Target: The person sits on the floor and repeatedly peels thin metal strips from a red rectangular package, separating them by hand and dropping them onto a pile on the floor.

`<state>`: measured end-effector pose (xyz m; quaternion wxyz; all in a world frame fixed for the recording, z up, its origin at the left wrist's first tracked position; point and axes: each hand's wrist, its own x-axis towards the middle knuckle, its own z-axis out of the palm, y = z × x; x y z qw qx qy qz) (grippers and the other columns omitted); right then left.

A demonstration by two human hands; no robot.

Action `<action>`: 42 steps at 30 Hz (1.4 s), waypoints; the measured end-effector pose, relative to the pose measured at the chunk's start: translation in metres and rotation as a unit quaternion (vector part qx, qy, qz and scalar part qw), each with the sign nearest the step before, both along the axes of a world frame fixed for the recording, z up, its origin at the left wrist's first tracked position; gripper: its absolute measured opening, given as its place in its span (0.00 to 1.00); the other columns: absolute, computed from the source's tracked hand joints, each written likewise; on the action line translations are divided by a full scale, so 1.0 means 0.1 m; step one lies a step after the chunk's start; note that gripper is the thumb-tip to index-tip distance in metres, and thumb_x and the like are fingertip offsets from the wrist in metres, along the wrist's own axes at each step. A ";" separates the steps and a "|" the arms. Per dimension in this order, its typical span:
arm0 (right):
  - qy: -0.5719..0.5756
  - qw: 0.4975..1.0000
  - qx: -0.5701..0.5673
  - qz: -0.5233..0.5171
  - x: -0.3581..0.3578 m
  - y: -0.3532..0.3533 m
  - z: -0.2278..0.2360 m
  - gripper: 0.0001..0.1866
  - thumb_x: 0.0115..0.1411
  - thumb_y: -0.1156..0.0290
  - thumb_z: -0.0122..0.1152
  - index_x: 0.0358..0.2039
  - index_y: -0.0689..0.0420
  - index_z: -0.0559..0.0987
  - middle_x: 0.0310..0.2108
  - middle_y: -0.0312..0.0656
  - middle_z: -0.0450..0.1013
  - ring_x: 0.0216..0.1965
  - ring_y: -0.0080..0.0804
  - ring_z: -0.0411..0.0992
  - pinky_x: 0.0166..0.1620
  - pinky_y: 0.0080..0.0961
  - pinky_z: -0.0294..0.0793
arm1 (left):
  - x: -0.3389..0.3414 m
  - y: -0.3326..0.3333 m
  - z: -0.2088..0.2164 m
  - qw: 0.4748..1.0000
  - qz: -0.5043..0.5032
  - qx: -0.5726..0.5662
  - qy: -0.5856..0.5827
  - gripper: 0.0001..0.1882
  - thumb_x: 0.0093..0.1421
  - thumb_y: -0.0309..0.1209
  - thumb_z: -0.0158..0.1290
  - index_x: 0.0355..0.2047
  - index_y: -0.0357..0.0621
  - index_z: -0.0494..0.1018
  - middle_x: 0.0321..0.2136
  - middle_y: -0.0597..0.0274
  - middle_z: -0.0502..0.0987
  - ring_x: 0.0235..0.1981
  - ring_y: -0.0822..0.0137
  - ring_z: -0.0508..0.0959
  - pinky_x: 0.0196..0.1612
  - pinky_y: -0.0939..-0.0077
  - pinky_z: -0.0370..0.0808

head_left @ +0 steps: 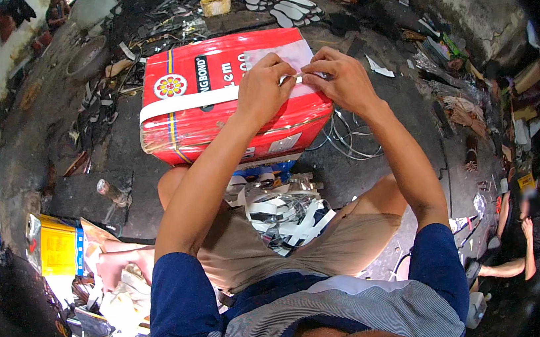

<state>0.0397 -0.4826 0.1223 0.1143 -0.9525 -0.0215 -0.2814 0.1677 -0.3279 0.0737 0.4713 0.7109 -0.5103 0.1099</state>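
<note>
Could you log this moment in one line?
left hand: pinching white strip | right hand: pinching it too, fingertips close to left's | red box: strip across top

Both bare arms reach forward from the shoulders and draw inward, the left forearm (pixel 215 181) slanting up to the right and the right forearm (pixel 407 156) slanting up to the left. The left hand (pixel 264 88) and right hand (pixel 343 81) sit close together with a narrow gap between them, backs upward. On each, the fingers curl in toward the thumb in a pinch (the fingertips face one another). Both elbows are bent and spread apart, wider than the wrists.
</note>
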 end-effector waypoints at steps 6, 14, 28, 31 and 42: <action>0.016 0.998 -0.019 0.056 -0.02 -0.08 -0.03 0.09 0.56 0.71 0.66 0.38 0.58 0.85 0.38 0.43 0.73 0.38 0.41 0.76 0.41 0.33 0.75 | 0.01 -0.03 -0.04 0.997 -0.031 -0.035 -0.060 0.07 0.54 0.29 0.61 0.30 0.38 0.80 0.31 0.54 0.77 0.32 0.54 0.80 0.37 0.63 0.77; 0.007 0.994 0.101 0.042 0.07 -0.19 -0.07 0.08 0.54 0.68 0.69 0.34 0.57 0.86 0.34 0.42 0.71 0.33 0.35 0.73 0.38 0.29 0.73 | 0.06 -0.10 -0.01 0.991 -0.049 -0.024 0.121 0.10 0.50 0.31 0.66 0.30 0.39 0.82 0.28 0.54 0.77 0.28 0.59 0.80 0.33 0.66 0.76; -0.010 0.921 0.386 -0.046 0.25 -0.18 -0.45 0.05 0.50 0.72 0.66 0.27 0.59 0.81 0.20 0.31 0.72 0.22 0.17 0.67 0.26 0.20 0.66 | 0.04 -0.15 -0.04 0.998 0.015 -0.003 0.057 0.08 0.52 0.32 0.61 0.28 0.40 0.81 0.27 0.55 0.79 0.27 0.59 0.80 0.34 0.67 0.76; 0.001 0.897 0.441 -0.035 0.33 -0.18 -0.42 0.05 0.49 0.74 0.65 0.25 0.58 0.76 0.20 0.32 0.72 0.21 0.16 0.67 0.25 0.19 0.66 | 0.11 -0.17 -0.02 0.998 0.023 0.023 0.045 0.09 0.52 0.33 0.62 0.28 0.39 0.82 0.27 0.54 0.80 0.27 0.60 0.81 0.33 0.67 0.77; -0.047 0.855 0.508 -0.091 0.25 -0.14 -0.51 0.20 0.60 0.55 0.67 0.26 0.59 0.75 0.22 0.34 0.71 0.24 0.20 0.65 0.28 0.25 0.65 | 0.22 -0.26 0.14 0.994 -0.081 0.052 0.052 0.08 0.52 0.32 0.63 0.28 0.39 0.82 0.26 0.54 0.81 0.27 0.63 0.81 0.33 0.69 0.77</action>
